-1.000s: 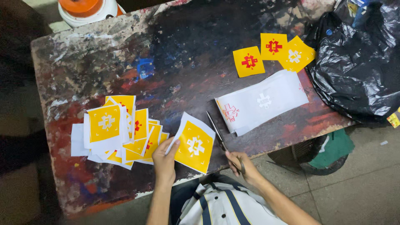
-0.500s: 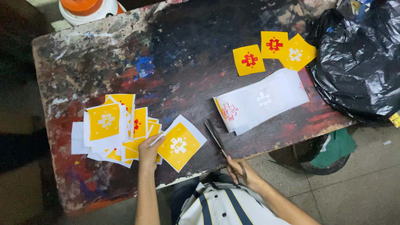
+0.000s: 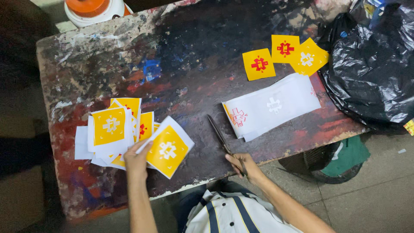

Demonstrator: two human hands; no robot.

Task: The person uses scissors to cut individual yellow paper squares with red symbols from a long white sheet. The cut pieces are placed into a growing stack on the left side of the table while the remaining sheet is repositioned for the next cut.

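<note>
Since the earlier frame your left hand (image 3: 137,159) is carrying the yellow card (image 3: 168,149) leftward, its fingers pinching the card's edge beside the cut pile (image 3: 110,131). Your right hand (image 3: 244,166) is gripping the scissors (image 3: 221,136), blades resting on the table (image 3: 181,77); be squaring the card onto the pile.

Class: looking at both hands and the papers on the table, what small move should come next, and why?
Probably let go of the yellow sheet onto the pile: the left hand holds it at the pile's edge, while the right hand rests on the scissors.
</note>
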